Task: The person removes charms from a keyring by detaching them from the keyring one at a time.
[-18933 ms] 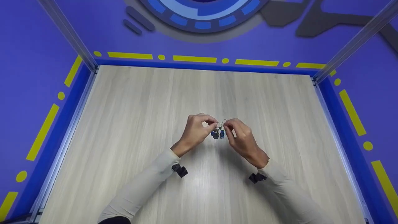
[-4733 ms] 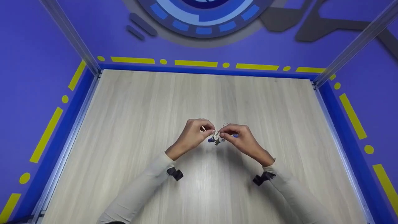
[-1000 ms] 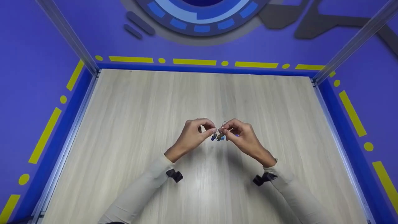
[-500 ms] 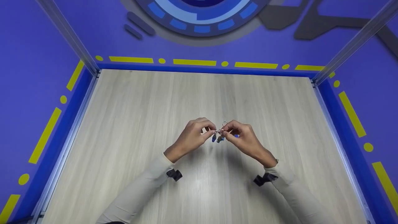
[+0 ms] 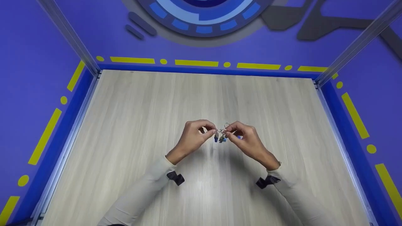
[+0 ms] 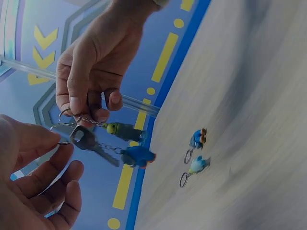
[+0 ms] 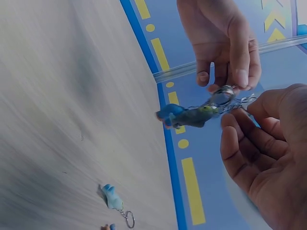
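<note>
Both hands meet above the middle of the table, pinching a keyring (image 6: 67,124) between thumb and fingertips. My left hand (image 5: 195,138) grips it from one side, close by a metal key (image 6: 87,140). From the other side my right hand (image 5: 246,138) holds its wire loop. On short chains hang a green figurine (image 6: 125,131) with a yellowish head and a blue figurine (image 6: 139,155). In the right wrist view the blue figurine (image 7: 169,115) overlaps the green figurine (image 7: 197,116). Fingertips hide part of the ring.
Lying on the table (image 5: 141,103) are a blue keychain figurine (image 6: 197,139) and a light blue keychain figurine (image 6: 197,164), each with a ring, mostly behind the hands in the head view. Blue walls (image 5: 201,47) enclose the back and sides.
Over the last half second my left hand has shifted slightly left, and the hanging figurines have swung a little. Since the earliest frame both hands have come slightly nearer the front edge.
</note>
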Demonstrator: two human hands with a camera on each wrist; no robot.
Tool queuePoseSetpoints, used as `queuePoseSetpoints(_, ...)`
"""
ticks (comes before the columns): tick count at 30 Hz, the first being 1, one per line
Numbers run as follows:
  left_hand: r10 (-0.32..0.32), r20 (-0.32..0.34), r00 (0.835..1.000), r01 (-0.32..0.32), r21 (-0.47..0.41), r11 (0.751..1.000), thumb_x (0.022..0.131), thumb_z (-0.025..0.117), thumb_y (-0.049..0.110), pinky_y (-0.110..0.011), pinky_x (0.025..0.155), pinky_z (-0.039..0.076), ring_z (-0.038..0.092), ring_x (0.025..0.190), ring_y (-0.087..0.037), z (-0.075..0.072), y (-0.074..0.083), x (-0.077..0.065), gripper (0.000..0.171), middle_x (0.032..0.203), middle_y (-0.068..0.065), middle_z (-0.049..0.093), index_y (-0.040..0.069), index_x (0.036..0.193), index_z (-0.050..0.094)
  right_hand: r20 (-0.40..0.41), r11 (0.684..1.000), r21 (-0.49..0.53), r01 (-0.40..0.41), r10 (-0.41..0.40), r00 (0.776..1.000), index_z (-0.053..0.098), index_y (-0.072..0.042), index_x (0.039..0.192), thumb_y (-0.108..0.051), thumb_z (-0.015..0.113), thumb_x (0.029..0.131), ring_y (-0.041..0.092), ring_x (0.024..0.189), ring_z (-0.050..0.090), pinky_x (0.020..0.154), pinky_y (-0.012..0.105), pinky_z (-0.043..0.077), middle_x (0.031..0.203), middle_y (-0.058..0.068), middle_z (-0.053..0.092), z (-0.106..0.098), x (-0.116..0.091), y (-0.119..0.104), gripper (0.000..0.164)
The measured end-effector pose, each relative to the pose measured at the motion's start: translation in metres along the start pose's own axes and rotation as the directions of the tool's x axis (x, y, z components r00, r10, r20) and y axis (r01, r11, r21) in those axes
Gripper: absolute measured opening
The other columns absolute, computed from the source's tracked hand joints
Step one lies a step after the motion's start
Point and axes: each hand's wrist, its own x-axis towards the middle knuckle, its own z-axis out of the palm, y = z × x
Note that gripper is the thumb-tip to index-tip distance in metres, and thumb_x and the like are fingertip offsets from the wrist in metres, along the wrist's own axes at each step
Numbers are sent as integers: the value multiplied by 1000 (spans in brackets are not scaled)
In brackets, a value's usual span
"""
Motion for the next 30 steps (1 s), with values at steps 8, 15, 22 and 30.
queuePoseSetpoints(8, -71, 28, 997, 74, -129, 989, 101, 79, 7, -38, 87, 59, 74, 93, -15, 3, -4, -1, 4, 99, 3, 80, 10, 101, 81, -22, 994, 106, 15, -12, 1000, 75, -2, 105, 6, 73, 102, 16, 93, 75, 82, 27, 62, 110, 9, 80, -3, -1, -2, 8)
queuePoseSetpoints(15, -88, 121, 989, 99, -83, 992, 100, 79, 3, -43, 85, 60, 72, 94, -13, 2, -1, 2, 9, 100, 4, 79, 12, 102, 80, -2, 989, 146, 4, -3, 1000, 75, 3, 105, 4, 74, 102, 14, 87, 73, 79, 28, 62, 106, 15, 79, -5, -2, -1, 4)
queuePoseSetpoints(22, -74, 208, 975, 69, 28, 997, 102, 78, 6, -31, 80, 56, 70, 91, -12, 0, 7, 10, 3, 99, -2, 79, 8, 102, 81, 0, 997, 75, -32, 32, 999, 77, -2, 103, 4, 76, 101, 18, 90, 76, 83, 27, 62, 102, 8, 80, -6, -4, -3, 6)
queuePoseSetpoints(30, -82, 217, 973, 73, 47, 996, 101, 79, 6, -28, 79, 53, 68, 88, -10, 1, 11, 12, 5, 95, 1, 78, 9, 98, 81, 36, 999, 31, -11, 10, 999, 77, -4, 103, 1, 76, 102, 25, 91, 78, 83, 24, 61, 102, 7, 81, -7, -5, -5, 6)
